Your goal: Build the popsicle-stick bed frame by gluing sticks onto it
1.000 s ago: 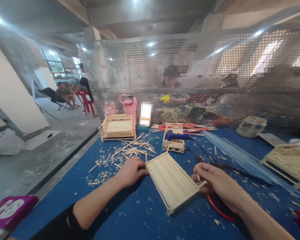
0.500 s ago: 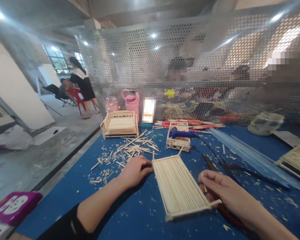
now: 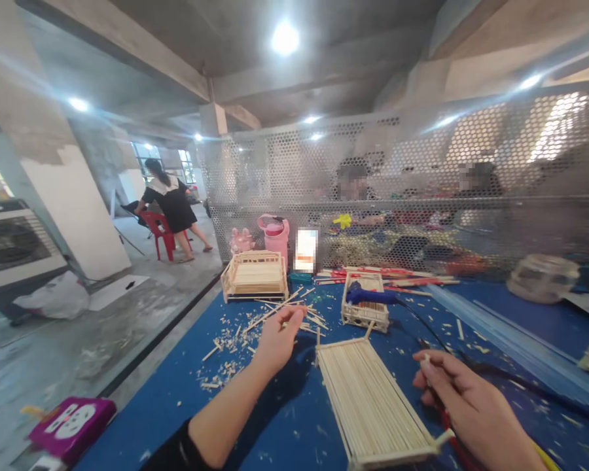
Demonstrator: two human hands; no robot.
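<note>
My left hand [image 3: 279, 337] is raised over the table by the pile of thin wooden sticks [image 3: 275, 307]. Its thumb and fingertips are pinched together, and what they hold is too small to make out. My right hand [image 3: 466, 396] is closed on a short wooden stick [image 3: 426, 358], whose pale end shows between thumb and finger. Between the hands lies a flat panel of wooden sticks [image 3: 373, 392] with short posts at its far corners. Behind it, a blue glue gun [image 3: 373, 296] rests on a small stick-built frame [image 3: 366, 317].
A railed stick-built bed [image 3: 255, 278] stands at the back left, before a pink tumbler [image 3: 275, 239] and a lit phone [image 3: 306, 250]. Red-wrapped sticks [image 3: 397, 278], a clear jar [image 3: 542, 278] and a perforated screen [image 3: 285, 170] are farther back. Wood scraps litter the blue tabletop [image 3: 186, 399].
My left hand has left the panel's far-left corner and risen toward the stick pile. My right hand still pinches its stick beside the panel. The camera view has tilted up.
</note>
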